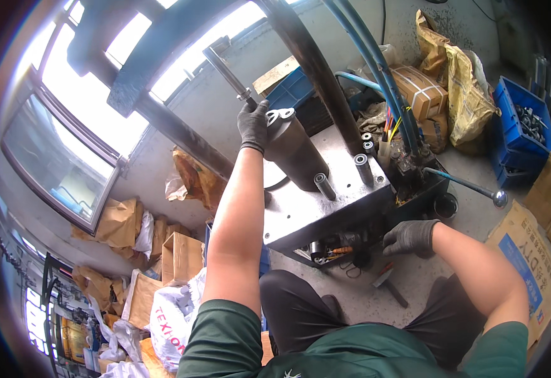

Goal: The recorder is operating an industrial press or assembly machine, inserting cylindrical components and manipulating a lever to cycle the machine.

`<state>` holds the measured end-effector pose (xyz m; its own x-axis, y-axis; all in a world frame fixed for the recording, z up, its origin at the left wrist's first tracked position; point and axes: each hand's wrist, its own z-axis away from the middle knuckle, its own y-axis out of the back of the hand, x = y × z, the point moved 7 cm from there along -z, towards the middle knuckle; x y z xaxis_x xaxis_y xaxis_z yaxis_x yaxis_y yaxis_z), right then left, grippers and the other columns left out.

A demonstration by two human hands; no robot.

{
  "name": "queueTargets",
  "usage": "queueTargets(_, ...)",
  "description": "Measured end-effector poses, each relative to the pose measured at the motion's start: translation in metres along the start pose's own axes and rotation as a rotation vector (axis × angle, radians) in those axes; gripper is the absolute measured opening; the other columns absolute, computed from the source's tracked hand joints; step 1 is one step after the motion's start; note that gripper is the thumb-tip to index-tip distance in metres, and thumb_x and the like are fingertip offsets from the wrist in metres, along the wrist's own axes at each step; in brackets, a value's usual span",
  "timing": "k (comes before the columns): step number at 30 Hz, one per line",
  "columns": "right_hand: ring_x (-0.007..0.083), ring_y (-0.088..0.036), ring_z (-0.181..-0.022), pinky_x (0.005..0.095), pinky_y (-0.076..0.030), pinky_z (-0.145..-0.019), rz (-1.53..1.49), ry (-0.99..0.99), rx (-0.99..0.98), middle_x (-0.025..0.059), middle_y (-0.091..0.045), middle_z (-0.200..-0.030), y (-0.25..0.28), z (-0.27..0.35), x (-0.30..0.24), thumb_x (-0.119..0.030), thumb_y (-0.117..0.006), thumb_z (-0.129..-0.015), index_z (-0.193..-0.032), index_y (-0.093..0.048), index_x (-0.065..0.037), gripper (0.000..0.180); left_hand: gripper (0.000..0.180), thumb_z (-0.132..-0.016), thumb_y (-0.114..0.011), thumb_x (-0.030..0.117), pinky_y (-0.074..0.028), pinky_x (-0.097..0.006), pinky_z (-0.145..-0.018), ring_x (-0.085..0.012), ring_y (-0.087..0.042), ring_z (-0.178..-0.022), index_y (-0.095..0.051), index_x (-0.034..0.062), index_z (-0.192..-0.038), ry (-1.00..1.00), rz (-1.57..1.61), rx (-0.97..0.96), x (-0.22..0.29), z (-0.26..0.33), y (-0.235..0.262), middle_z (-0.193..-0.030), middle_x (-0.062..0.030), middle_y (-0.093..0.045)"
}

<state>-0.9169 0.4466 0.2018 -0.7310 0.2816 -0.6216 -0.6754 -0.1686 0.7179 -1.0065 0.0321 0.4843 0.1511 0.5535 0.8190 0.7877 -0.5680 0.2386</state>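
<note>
- Your left hand, in a dark glove, reaches up to the top of the dark metal cylinder that stands on the press table. The fingers are curled over the cylinder's rim, just beside the flat silver part lying on top, likely to steady it there.
- Your right hand, also gloved, is low at the front edge of the press table, fingers bent and close together, resting over the dark fittings below the edge; you cannot tell from here whether it pinches anything.
- A hammer lies on the floor near that hand, within easy reach.
- Short steel pins stand on the table beside the cylinder.
- Blue hoses run down to the machine; a blue bin of metal parts sits well to your right.
</note>
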Motion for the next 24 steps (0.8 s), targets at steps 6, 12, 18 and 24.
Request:
queueTargets(6, 0.0404, -0.07, -0.114, 0.0472, -0.06, -0.093, 0.171, 0.133, 0.034, 0.0159, -0.068, -0.132, -0.02, 0.0, 0.017, 0.002, -0.074, -0.08, -0.137, -0.07, -0.018, 0.06, 0.026, -0.098, -0.079, 0.017, -0.05, -0.028, -0.058, -0.0082, -0.06, -0.063, -0.069, 0.0037, -0.118, -0.043, 0.157, 0.053, 0.008, 0.007, 0.0, -0.083, -0.0026, -0.072)
queueTargets(12, 0.0406, -0.072, -0.111, 0.0497, -0.055, -0.098, 0.084, 0.021, 0.102, 0.0211, -0.077, -0.114, -0.014, 0.006, 0.01, -0.049, -0.068, -0.097, -0.124, -0.077, -0.01, 0.048, 0.037, -0.102, -0.076, 0.016, -0.051, -0.029, -0.058, -0.0113, -0.061, -0.064, -0.055, 0.0064, -0.131, -0.2, 0.427, 0.003, 0.017, 0.012, -0.003, -0.086, -0.0047, -0.07)
queueTargets(18, 0.0385, -0.07, -0.107, 0.0491, -0.057, -0.09, 0.265, 0.191, 0.268, 0.0177, -0.072, -0.11, 0.026, 0.036, -0.041, -0.03, -0.075, -0.094, -0.12, -0.076, -0.009, 0.033, 0.035, -0.112, -0.06, 0.043, -0.057, -0.034, -0.058, -0.0164, -0.064, -0.062, -0.057, 0.0109, -0.126, -0.022, 0.502, -0.092, 0.004, 0.006, -0.007, -0.08, -0.008, -0.068)
queueTargets(24, 0.0379, -0.07, -0.099, 0.0483, -0.056, -0.087, 0.199, 0.16, 0.74, 0.0182, -0.072, -0.105, 0.121, 0.112, -0.122, -0.023, -0.077, -0.093, -0.116, -0.075, -0.005, 0.029, 0.04, -0.109, -0.063, 0.047, -0.055, -0.034, -0.055, -0.0168, -0.061, -0.056, -0.058, 0.0088, -0.118, 0.044, 0.506, -0.1, 0.007, 0.001, -0.01, -0.073, -0.0071, -0.065)
